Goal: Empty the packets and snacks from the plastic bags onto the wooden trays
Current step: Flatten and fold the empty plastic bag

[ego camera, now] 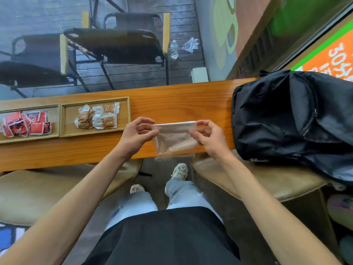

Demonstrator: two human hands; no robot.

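Pinching the top edge of a clear plastic bag (174,139) at both corners: left hand (136,133) gripping the left corner between thumb and curled fingers (147,129), right hand (209,138) gripping the right corner the same way. Holding the bag upright, stretched between the two sets of fingertips, hanging over the near edge of the wooden counter (172,104). Showing pale contents inside the bag, below the fingers; too blurred to identify.

Lying to the left of the left fingers, on the counter: a wooden tray (95,133) carrying brown-and-white snack packets (98,117). Sitting just beyond it, farther left and touching its side: a second wooden tray (28,139) carrying red packets (25,124).

Resting to the right of the right fingers, near but apart: a black backpack (290,119), overhanging the counter edge.
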